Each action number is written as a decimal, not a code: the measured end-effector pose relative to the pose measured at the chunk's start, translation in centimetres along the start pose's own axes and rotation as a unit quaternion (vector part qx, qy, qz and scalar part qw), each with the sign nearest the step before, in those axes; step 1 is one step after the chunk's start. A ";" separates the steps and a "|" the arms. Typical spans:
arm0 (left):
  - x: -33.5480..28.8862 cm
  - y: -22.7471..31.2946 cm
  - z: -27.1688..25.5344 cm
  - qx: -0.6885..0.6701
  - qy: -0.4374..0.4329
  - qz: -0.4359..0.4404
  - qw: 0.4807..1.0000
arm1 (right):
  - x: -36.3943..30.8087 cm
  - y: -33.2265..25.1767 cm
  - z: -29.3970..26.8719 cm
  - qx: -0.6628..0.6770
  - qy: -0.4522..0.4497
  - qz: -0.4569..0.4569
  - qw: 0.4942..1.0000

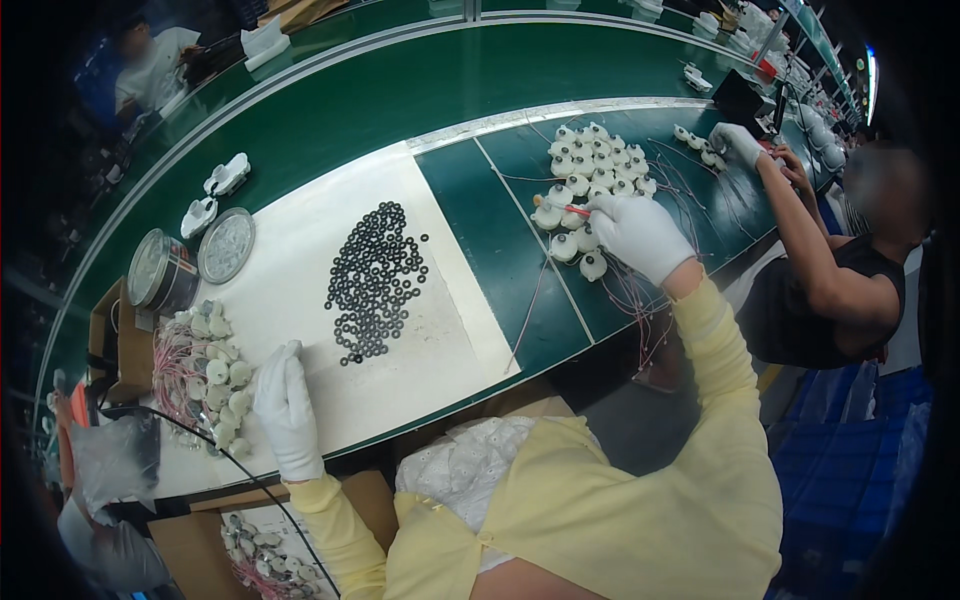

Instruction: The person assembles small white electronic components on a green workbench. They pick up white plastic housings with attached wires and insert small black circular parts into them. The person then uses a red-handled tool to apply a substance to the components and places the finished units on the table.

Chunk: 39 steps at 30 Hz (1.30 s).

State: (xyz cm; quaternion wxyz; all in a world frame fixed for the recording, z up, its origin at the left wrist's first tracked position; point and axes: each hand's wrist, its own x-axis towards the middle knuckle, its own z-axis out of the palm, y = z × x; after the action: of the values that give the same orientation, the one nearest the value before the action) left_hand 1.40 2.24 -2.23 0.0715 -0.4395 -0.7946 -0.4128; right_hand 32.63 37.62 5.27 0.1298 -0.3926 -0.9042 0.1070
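At the right, my white-gloved right hand (640, 235) is closed round a thin red stick-like tool (574, 210); its kind is not clear. The tool reaches over a cluster of round white parts (598, 172) with dark centres and thin pale wires, and the hand lies partly over the cluster's near side. My gloved left hand (288, 410) is at the mat's near left, fingers stretched and close together, with nothing visible in them. Beside it lies a heap of similar white parts (217, 372) with pink wires. Between my hands, small black rings (375, 280) are spread out.
A white mat (300, 215) covers part of the green bench. A tin (162, 272), a round lid (227, 246) and white housings (228, 175) stand at the far left. A cardboard box (122, 345) is beside them. A co-worker's gloved hand (737, 145) works at the right.
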 end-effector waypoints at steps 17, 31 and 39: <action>0.1 0.0 0.0 0.002 0.002 0.004 1.000 | -0.1 -0.2 -0.1 -0.073 -0.002 -0.005 0.997; 0.0 0.1 0.0 0.002 0.003 0.001 1.000 | -0.5 0.8 0.7 -0.120 0.070 -0.063 0.988; 0.0 0.1 0.0 0.003 0.004 0.004 1.000 | -0.6 0.0 -0.1 -0.136 0.160 -0.102 0.972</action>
State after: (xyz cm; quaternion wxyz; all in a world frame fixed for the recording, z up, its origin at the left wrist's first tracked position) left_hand 1.48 2.30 -2.17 0.0778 -0.4406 -0.7938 -0.4119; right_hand 33.07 37.20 5.24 0.2290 -0.3243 -0.9129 -0.0948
